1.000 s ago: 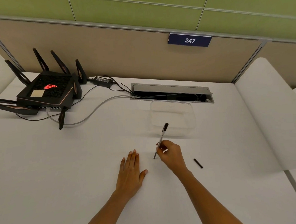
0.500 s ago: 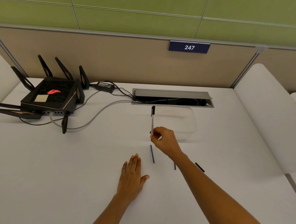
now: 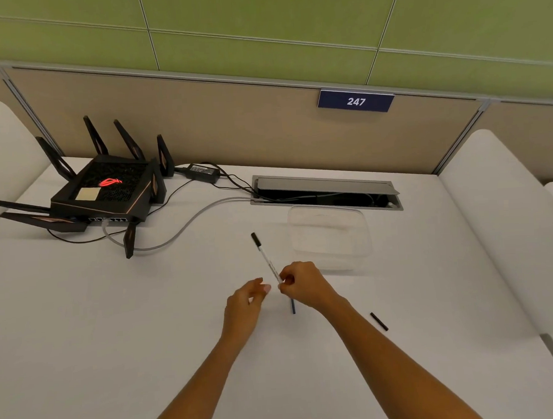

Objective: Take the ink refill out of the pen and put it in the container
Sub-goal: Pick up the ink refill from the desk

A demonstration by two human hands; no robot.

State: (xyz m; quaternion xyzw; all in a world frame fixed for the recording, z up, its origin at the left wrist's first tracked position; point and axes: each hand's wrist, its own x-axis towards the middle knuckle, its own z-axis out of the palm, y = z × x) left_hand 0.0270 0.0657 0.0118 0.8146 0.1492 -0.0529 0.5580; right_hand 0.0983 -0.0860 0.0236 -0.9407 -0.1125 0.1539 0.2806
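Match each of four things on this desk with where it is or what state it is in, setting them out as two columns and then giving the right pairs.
1. pen
2. clear container
3. small black piece
4. router

A. far left of the desk, cables plugged in
B. held in the right hand, tilted
C. lying on the desk right of the right forearm
D. empty, before the cable slot

Pairs: 1-B, 2-D, 3-C, 4-A

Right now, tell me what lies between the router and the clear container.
In the head view, between the router and the clear container: bare table crossed by a grey cable, plus the pen's black-capped end.
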